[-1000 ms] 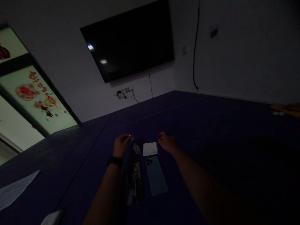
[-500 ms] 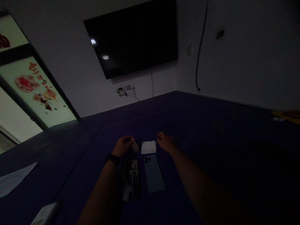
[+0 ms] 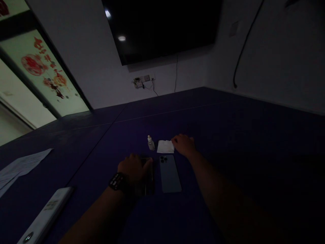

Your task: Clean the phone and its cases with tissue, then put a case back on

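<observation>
The room is dim. My left hand (image 3: 134,167), a watch on its wrist, lies over the upper end of a dark glossy phone-sized slab (image 3: 146,184), with the fingers curled around its top edge. To the slab's right, a blue phone (image 3: 170,174) lies face down. Beyond it sits a folded white cloth (image 3: 165,146), and my right hand (image 3: 184,145) touches its right edge with loosely bent fingers. A small clear bottle (image 3: 150,143) stands upright to the left of the cloth, free of both hands.
All this lies on a wide purple table (image 3: 228,135). A white flat box (image 3: 44,217) sits near the front left edge, with a paper sheet (image 3: 20,166) further left. On the wall behind hang a dark screen (image 3: 165,27), a socket strip (image 3: 141,81) and a black cable (image 3: 243,51).
My left hand let go of the small bottle, which now stands alone, and came back onto the dark slab. My right hand shifted onto the cloth's edge. The view tilted downward.
</observation>
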Motion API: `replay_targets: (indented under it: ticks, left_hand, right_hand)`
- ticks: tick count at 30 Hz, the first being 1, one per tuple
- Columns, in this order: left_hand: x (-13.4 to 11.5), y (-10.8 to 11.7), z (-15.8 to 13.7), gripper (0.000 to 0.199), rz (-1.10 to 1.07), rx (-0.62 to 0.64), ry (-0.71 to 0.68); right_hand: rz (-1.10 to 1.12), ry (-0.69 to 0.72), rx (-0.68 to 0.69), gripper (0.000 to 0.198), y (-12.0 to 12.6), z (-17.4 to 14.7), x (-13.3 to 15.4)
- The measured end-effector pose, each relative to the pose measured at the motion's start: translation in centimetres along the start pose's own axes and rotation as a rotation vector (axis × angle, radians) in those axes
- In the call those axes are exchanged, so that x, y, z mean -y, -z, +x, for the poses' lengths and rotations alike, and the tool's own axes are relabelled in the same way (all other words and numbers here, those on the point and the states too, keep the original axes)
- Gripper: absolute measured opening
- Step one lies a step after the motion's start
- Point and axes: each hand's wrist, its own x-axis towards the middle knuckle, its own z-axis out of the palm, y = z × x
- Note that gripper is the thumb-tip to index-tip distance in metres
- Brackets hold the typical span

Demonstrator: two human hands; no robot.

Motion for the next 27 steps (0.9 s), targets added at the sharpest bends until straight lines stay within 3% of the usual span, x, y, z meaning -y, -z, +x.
replay_targets:
  ticks: [6, 13, 15, 18, 20, 23, 27]
  left_hand:
    - [-1.1, -1.7, -3.2, 0.094, 0.119, 0.000, -0.014]
    - [-0.6, -2.0, -3.0, 0.075, 0.022, 0.021, -0.014]
    - [-0.2, -2.2, -2.7, 0.081, -0.143, -0.031, -0.049]
    - [0.8, -2.6, -1.9, 0.098, -0.568, -0.102, -0.036]
    - [1.4, -2.8, -1.3, 0.089, -0.939, 0.012, -0.015]
    - [2.1, -2.9, -0.9, 0.072, -1.484, 0.329, 0.067]
    - [2.2, -2.8, -1.0, 0.059, -1.838, 0.496, 0.181]
  right_hand:
    - [0.004, -0.004, -0.021, 0.034, 0.0, -0.2, 0.2]
    - [0.005, -0.028, -0.026, 0.024, -0.5, 0.1, -0.7]
    - [0.011, -0.044, -0.029, 0.023, -0.7, 0.3, -0.9]
    - [0.018, -0.076, -0.033, 0.026, -0.8, 0.6, -1.1]
    - [0.008, -0.100, -0.041, 0.030, -0.7, 0.7, -1.2]
    - [-0.039, -0.151, -0.064, 0.043, -0.6, 0.6, -1.1]
    - [-0.091, -0.194, -0.039, 0.044, -0.4, 0.2, -0.9]
